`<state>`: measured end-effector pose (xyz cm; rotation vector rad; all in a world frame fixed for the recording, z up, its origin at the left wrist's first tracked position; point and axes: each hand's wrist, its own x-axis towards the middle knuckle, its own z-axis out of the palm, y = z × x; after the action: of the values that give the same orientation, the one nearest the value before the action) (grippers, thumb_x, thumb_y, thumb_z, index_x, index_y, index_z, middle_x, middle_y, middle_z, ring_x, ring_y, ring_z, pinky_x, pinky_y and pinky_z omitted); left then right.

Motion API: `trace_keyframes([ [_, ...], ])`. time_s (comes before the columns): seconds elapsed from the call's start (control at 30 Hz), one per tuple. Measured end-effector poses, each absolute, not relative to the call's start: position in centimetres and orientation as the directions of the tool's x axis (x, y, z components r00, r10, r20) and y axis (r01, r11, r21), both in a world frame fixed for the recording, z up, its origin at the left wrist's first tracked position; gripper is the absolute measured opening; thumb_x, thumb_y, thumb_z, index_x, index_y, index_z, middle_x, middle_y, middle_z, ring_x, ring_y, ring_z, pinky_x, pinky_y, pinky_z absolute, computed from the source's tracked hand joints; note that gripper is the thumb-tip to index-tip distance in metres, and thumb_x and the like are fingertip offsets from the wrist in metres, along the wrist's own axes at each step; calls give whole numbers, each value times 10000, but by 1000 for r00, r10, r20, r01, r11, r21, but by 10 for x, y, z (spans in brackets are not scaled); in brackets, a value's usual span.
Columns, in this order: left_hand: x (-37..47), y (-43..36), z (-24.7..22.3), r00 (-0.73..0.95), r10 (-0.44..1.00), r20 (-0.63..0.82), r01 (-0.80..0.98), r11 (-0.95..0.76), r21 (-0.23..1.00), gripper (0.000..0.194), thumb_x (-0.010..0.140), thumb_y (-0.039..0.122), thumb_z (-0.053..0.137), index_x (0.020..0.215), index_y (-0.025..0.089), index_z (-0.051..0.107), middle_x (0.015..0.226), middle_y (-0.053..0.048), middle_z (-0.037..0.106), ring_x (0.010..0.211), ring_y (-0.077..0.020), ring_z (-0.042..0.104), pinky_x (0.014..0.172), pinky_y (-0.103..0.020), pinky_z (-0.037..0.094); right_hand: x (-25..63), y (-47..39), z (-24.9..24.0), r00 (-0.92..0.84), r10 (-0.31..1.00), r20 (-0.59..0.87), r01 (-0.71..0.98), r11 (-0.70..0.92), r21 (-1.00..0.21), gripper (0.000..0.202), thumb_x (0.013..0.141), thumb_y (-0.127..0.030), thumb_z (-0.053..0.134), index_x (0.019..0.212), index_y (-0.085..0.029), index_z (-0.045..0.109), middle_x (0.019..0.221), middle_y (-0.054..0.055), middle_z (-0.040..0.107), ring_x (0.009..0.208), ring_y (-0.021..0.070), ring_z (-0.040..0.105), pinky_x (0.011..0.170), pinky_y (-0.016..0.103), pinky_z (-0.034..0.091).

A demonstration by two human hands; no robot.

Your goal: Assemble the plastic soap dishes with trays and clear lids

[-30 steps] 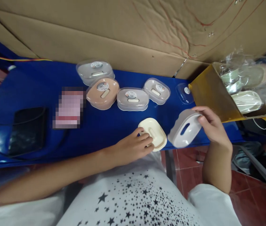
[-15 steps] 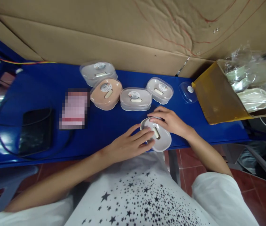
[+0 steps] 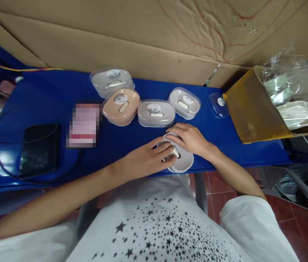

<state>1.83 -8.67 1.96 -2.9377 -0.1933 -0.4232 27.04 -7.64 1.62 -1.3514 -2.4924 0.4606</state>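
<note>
A pale grey oval soap box (image 3: 184,160) with a cream pill-shaped piece in its middle lies at the table's front edge. No clear cover shows on it. My left hand (image 3: 145,160) reaches over it from the left, its fingers on the upper face beside the cream piece and its thumb at the far-left rim. From the right, my right hand (image 3: 189,138) grips the far rim, with fingers curled over the edge. The fingers hide part of the box's left side. Behind it stand a lidded grey soap box (image 3: 156,118) and a lidded peach one (image 3: 117,109).
More lidded boxes, a white one (image 3: 103,83) and a grey one (image 3: 183,107), stand along the back. A loose clear lid (image 3: 216,107) lies near a cardboard carton (image 3: 254,112) of wrapped pieces. To the left are a phone (image 3: 84,123) with blurred screen and a black cabled device (image 3: 39,149).
Both hands and the grey soap box have shifted slightly left in view. The left fingers still lie on its upper face, and the right hand still holds the far rim.
</note>
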Motion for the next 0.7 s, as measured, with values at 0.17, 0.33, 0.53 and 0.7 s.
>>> trace_keyframes([
  [0.17,12,-88,16,934,72,350,133,-979,-153,280,1066,182,705,1339,242,696,1346,-86,757,1279,-260,686,1161,-442,508,269,-86,24,-498,847,184,731,525,-436,369,1174,-440,515,1350,-221,754,1283,93,811,1195,261,768,1029,413,577],
  [0.33,7,-90,16,937,91,338,146,-979,-141,358,1051,170,717,1402,233,691,1403,-107,744,1288,-279,675,1105,-427,507,326,-79,48,-191,905,380,907,310,-284,449,1173,-454,429,1127,-228,815,1151,116,834,1104,305,777,1028,475,571],
  [0.53,13,-91,20,930,129,344,176,-978,-109,274,1072,188,707,1343,228,713,1233,-82,771,1143,-241,682,1047,-394,493,423,-49,33,156,906,395,988,-141,-66,531,1118,-499,480,1466,-143,665,1473,234,703,1340,416,655,1120,588,519],
  [0.7,15,-93,21,930,119,348,177,-974,-140,221,1078,207,701,1296,237,722,1219,-77,759,1152,-259,675,1097,-451,479,437,-39,-1,138,967,217,990,-137,-17,681,1080,-551,558,1624,-144,506,1678,268,522,1495,469,526,1177,687,442],
])
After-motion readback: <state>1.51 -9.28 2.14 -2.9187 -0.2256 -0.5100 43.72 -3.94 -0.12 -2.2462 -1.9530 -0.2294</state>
